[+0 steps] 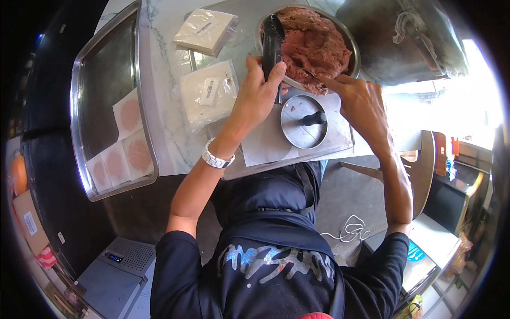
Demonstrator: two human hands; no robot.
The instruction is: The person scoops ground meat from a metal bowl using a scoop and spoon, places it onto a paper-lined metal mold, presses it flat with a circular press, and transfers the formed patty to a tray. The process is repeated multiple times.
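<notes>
My left hand [255, 93] grips a black scoop-like tool [272, 50] upright at the left rim of a metal bowl [356, 65]. Ground meat [314, 40] is heaped in that bowl. My right hand [360, 101] is at the bowl's near right edge, its fingers on a thin metal utensil [306, 72] whose end sits in the meat; its exact kind is hidden. Just below the bowl stands a round metal patty press [299, 133] with a black knob, a few meat bits on its top. Under it lies white paper [259, 149] on a clear plastic-covered board [342, 145].
Left, a metal tray [105, 44] holds several flat meat patties [138, 155] on paper squares. Two plastic-wrapped stacks of paper [205, 30] lie between tray and bowl. A large metal pot [382, 40] stands right of the bowl. A chair [424, 171] is at the right.
</notes>
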